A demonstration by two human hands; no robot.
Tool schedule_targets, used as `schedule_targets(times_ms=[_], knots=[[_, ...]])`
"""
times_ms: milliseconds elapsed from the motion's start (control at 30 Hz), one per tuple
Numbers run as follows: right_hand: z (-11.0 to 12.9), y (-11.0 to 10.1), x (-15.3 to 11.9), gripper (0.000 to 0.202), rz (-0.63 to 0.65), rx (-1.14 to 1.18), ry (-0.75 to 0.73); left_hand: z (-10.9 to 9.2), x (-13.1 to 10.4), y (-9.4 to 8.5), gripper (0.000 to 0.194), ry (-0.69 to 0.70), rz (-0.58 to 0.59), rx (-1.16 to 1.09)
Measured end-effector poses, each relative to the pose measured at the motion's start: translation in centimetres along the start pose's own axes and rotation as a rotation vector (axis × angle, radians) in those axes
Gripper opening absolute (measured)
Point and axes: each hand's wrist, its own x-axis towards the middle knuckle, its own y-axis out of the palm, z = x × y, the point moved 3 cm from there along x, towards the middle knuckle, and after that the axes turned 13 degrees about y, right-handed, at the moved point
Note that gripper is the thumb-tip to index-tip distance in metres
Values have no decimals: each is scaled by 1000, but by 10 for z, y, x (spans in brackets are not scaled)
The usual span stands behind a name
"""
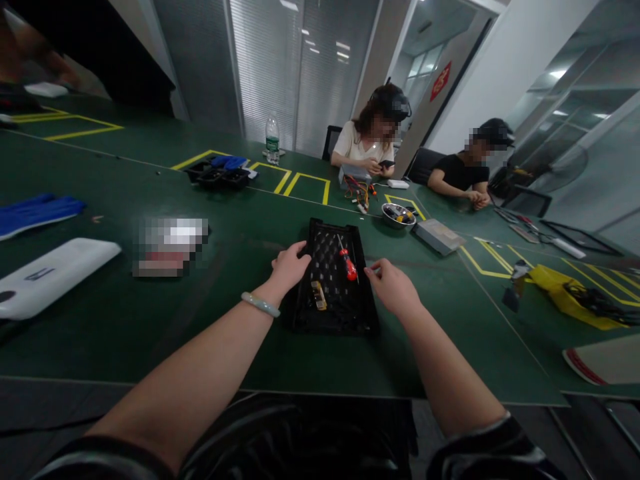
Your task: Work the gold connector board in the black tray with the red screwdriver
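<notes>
In front of me on the green table lies a black tray (345, 310) with a bumpy, patterned floor. It holds a red-handled screwdriver (349, 265), its shaft pointing away from me, and a small brass-coloured metal part (319, 295). My left hand (291, 268) is closed at the tray's left rim, thumb and forefinger against it; a pale bangle circles that wrist. On the opposite side, my right hand (393, 283) pinches at the right rim, its lower fingers curled in and partly hidden.
Leftward are a white device (55, 277) and blue glove (37, 215). Beyond the tray stand a metal bowl of parts (399, 215), a grey box (438, 237), bundled wires (357, 192) and a bottle (272, 141). A yellow bag (560, 293) lies right. Two people sit across.
</notes>
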Motion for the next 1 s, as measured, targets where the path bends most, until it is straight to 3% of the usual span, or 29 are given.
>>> schedule_targets(times_ms=[133, 300, 500, 800, 1000], knots=[[28, -8, -2, 25, -15, 13, -220, -5, -3, -2, 57, 27, -30, 17], [59, 18, -24, 27, 143, 22, -418, -8, -3, -1, 54, 51, -50, 14], [61, 41, -24, 29, 177, 31, -375, -3, 2, 3, 53, 31, -87, -9], [48, 23, -12, 18, 144, 149, -313, -3, 4, 5, 53, 11, -116, -6], [24, 14, -4, 23, 76, 176, -211, -1, 4, 7, 51, 10, -128, -12]])
